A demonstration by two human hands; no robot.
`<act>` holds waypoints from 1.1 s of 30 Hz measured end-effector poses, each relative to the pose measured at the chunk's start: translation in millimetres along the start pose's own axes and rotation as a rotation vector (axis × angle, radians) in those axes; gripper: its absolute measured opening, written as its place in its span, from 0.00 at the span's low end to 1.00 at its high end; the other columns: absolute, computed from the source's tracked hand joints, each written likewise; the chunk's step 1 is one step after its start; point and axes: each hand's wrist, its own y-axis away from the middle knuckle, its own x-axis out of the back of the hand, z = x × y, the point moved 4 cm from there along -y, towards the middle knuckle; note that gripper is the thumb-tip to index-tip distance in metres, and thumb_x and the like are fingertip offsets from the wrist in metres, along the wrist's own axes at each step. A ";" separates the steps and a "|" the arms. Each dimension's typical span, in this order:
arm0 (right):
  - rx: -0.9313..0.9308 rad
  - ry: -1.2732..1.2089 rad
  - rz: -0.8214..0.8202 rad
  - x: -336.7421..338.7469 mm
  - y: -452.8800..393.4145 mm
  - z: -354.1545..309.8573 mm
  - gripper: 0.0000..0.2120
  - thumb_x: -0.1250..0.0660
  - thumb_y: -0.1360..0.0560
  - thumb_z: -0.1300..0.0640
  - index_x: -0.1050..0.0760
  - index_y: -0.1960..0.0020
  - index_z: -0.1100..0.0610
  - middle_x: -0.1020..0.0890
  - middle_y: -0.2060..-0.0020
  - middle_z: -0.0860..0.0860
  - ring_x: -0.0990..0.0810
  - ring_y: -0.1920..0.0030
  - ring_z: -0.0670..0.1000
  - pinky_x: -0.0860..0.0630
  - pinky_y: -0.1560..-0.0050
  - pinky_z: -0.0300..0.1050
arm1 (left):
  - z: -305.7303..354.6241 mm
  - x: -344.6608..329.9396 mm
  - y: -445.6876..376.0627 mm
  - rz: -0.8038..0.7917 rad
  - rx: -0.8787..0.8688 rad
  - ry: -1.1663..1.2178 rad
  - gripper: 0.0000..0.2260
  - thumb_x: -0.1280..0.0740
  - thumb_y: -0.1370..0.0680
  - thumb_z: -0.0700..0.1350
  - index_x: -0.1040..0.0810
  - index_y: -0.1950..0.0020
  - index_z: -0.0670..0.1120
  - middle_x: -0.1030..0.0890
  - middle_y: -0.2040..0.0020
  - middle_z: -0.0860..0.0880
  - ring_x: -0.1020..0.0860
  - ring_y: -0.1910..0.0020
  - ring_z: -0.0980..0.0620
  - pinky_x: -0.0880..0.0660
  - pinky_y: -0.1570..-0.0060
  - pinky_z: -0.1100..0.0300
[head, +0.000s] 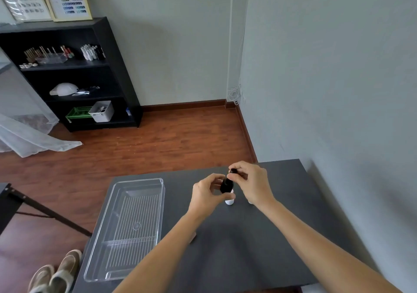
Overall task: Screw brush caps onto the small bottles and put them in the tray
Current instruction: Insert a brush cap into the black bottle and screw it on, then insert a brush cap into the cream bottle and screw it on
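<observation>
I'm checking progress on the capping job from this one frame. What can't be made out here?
- Head view: whether the black brush cap is seated on the white bottle; the left hand and right hand cover the joint.
- A second white object behind the right wrist: only a sliver shows.
- The clear tray looks empty, but its transparency makes that hard to confirm.
- The table's near edge is cut off by the frame.
</observation>
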 end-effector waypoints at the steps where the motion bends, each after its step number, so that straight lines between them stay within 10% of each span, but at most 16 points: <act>1: -0.045 0.023 -0.020 -3.7 6.7 12.0 0.07 0.26 0.28 0.59 0.18 0.50 0.54 0.14 0.56 0.47 0.16 0.52 0.43 0.21 0.48 0.37 | -11.6 -0.8 2.8 -0.034 0.018 -0.031 0.27 0.17 0.39 0.53 0.20 0.42 0.55 0.16 0.51 0.59 0.20 0.49 0.66 0.28 0.53 0.75; 5: -0.159 0.153 -0.126 -18.4 31.1 55.5 0.06 0.26 0.28 0.59 0.19 0.52 0.52 0.16 0.60 0.42 0.19 0.50 0.47 0.25 0.42 0.52 | -58.1 6.3 8.0 0.009 0.135 -0.069 0.36 0.17 0.38 0.52 0.26 0.33 0.51 0.20 0.42 0.56 0.23 0.41 0.59 0.27 0.45 0.66; 11: -0.163 0.187 -0.243 -39.8 58.3 92.6 0.05 0.29 0.27 0.66 0.20 0.52 0.59 0.20 0.65 0.49 0.24 0.56 0.36 0.32 0.53 0.26 | -100.0 12.5 -9.5 0.179 0.283 -0.213 0.29 0.22 0.30 0.42 0.28 0.31 0.43 0.22 0.37 0.46 0.24 0.38 0.49 0.28 0.36 0.47; 17: -0.128 0.185 -0.264 -51.9 66.1 109.9 0.06 0.29 0.26 0.64 0.20 0.49 0.61 0.15 0.58 0.54 0.20 0.58 0.52 0.23 0.50 0.46 | -119.3 0.7 -31.3 0.135 0.324 -0.253 0.25 0.24 0.28 0.41 0.26 0.33 0.43 0.21 0.40 0.45 0.22 0.42 0.46 0.32 0.41 0.60; 23: -0.074 0.168 -0.281 -41.6 75.9 123.3 0.20 0.24 0.29 0.51 0.22 0.41 0.56 0.15 0.52 0.48 0.18 0.51 0.45 0.25 0.45 0.37 | -126.7 -6.6 -41.7 0.178 0.356 -0.205 0.19 0.24 0.28 0.39 0.22 0.38 0.42 0.18 0.45 0.43 0.19 0.48 0.45 0.26 0.42 0.56; 28: -0.187 0.183 0.119 5.2 77.2 153.4 0.05 0.28 0.26 0.61 0.21 0.54 0.53 0.17 0.65 0.44 0.19 0.63 0.40 0.30 0.61 0.24 | -129.8 -8.8 -48.7 0.201 0.353 -0.180 0.12 0.24 0.28 0.40 0.19 0.46 0.44 0.17 0.50 0.45 0.19 0.53 0.47 0.26 0.47 0.58; 33: -0.402 0.285 0.089 19.9 20.0 183.0 0.01 0.30 0.26 0.61 0.20 0.56 0.58 0.19 0.58 0.56 0.20 0.60 0.53 0.31 0.56 0.37 | -133.4 -10.9 -50.9 0.226 0.359 -0.161 0.09 0.23 0.29 0.41 0.18 0.51 0.45 0.17 0.53 0.47 0.20 0.57 0.49 0.26 0.50 0.59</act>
